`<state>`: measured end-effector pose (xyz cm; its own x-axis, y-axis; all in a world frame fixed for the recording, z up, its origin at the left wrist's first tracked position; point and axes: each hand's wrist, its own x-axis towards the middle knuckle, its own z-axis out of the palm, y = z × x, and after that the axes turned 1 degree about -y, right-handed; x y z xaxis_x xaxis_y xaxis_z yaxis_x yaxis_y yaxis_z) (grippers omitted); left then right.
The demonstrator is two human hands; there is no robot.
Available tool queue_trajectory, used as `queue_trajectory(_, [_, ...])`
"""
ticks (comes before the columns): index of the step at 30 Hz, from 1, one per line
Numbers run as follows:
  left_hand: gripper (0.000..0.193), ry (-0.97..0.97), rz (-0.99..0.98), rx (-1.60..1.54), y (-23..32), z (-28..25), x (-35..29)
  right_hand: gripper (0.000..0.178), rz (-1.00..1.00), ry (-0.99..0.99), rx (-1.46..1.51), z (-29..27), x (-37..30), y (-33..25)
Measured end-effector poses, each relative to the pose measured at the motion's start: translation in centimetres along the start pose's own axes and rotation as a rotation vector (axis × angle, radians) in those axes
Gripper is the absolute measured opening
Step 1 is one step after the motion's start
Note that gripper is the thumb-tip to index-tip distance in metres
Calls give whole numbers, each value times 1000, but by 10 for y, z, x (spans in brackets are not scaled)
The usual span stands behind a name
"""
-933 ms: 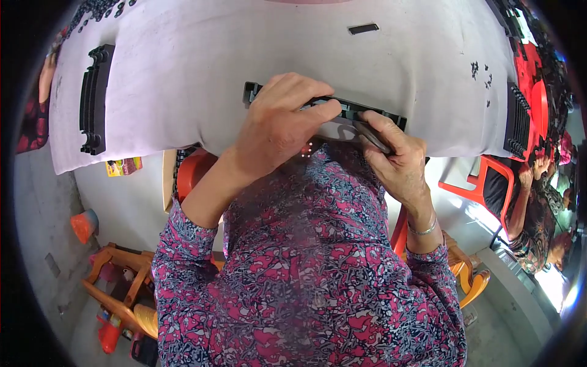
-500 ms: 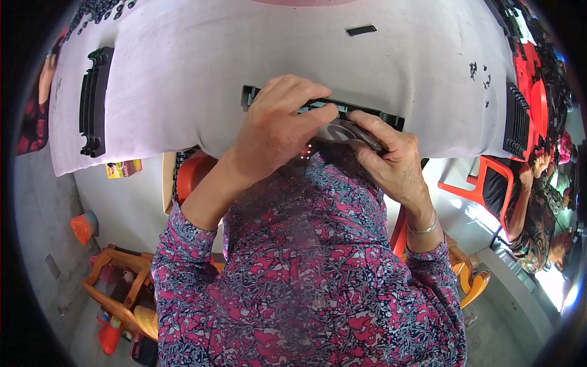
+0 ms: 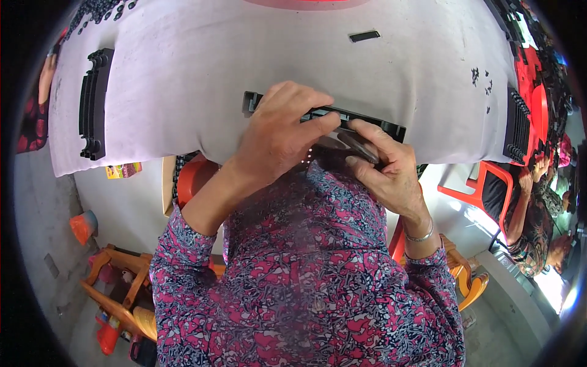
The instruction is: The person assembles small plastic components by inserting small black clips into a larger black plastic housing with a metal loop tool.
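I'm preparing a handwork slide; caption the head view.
Left hand holding a long black part, right hand a dark object, at a pale cloth-covered table.

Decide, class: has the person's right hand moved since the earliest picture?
Yes: the right hand has shifted slightly to the left, judged against the small black strip lying near the top of the view.

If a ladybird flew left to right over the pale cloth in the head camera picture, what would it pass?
A ridged black part → the left hand → the right hand → tiny black bits → another ridged black part.
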<state>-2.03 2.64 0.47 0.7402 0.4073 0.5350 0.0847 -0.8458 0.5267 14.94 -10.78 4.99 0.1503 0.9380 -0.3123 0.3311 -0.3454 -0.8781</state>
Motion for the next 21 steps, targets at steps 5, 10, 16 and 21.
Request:
queue_trajectory(5, [24, 19, 16, -10, -1, 2, 0, 45, -189, 90, 73, 6, 3, 12])
queue_trajectory(10, [25, 31, 13, 20, 1, 2, -1, 44, -176, 87, 44, 7, 3, 13])
queue_trajectory(16, [30, 2, -10, 31, 4, -1, 1, 42, -140, 81, 6, 4, 5, 7])
queue_trajectory(21, [32, -19, -11, 43, 4, -3, 2, 36, -246, 189, 77, 7, 6, 10])
